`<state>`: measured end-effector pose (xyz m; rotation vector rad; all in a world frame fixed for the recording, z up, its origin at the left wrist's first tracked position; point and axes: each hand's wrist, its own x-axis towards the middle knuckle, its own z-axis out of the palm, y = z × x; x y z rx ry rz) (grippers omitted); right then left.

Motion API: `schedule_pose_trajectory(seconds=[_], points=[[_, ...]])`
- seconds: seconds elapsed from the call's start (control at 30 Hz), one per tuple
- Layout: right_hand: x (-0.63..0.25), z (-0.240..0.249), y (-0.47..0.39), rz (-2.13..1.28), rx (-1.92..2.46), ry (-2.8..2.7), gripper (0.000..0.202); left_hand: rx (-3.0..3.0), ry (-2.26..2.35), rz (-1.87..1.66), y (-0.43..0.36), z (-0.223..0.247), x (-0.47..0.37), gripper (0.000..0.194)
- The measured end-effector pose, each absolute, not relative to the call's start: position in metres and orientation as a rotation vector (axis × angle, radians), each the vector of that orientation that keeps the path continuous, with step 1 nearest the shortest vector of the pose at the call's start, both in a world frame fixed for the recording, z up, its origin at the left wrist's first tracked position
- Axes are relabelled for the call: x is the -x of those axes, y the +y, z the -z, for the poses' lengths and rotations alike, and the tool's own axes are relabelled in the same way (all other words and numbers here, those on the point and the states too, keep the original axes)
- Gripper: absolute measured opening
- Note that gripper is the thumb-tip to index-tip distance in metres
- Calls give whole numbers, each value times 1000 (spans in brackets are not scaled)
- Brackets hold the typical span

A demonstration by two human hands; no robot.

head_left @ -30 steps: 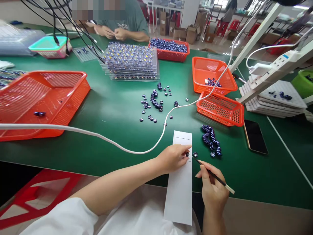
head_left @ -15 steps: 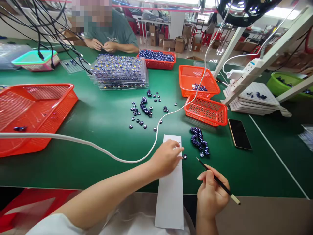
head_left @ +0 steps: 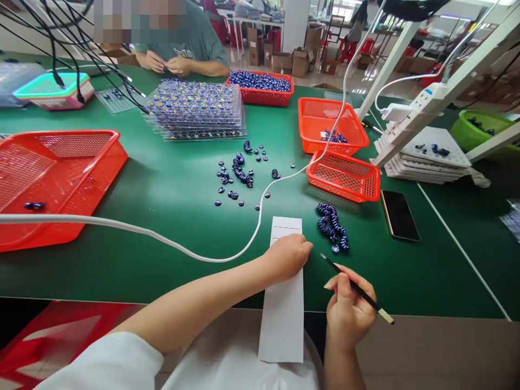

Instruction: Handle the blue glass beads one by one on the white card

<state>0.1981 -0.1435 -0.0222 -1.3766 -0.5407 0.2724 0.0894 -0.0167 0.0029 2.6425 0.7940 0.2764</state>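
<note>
My left hand (head_left: 289, 258) rests over a long white paper strip (head_left: 281, 330) with dark ruled lines near its far end. Its fingers are curled together at the strip's right edge; whatever lies between them is hidden. In my right hand (head_left: 350, 311) is a pair of slim black tweezers (head_left: 363, 292) with a pale rear end, the fine metal tip pointing toward my left hand. Just beyond the tip lies a curved double row of shiny dark blue button-like pieces (head_left: 333, 225), with one piece (head_left: 335, 248) lying face up at its near end.
More blue pieces (head_left: 242, 176) lie scattered mid-table. A white cable (head_left: 195, 257) crosses the green table. Orange baskets (head_left: 345, 179), a phone (head_left: 400, 215), stacked clear trays (head_left: 195, 116) and a large left basket (head_left: 60, 179) surround the area. Another person (head_left: 203, 43) sits opposite.
My left hand's fingers have closed and shifted slightly right. The single dark piece beside them is no longer visible. The tweezers have moved slightly left, and the view has tilted a little.
</note>
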Motion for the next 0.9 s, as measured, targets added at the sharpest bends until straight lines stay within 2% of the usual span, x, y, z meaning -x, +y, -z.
schedule_pose_trajectory(seconds=[0.13, 0.23, 0.5, 0.9], points=[[-203, 16, -145, -393, 1438, -608, 21, -2438, 772, -557, -11, -9, -68, 12], [-207, 11, -148, -588, 1580, -766, 25, -2357, 704, -635, -11, -14, -44, 13], [-209, 12, -145, -629, 1790, -904, 28, -2617, 568, -352, -24, -2, -18, 27], [-207, 6, -146, -649, 1803, -897, 25, -2708, 527, -316, -27, 4, -20, 24]])
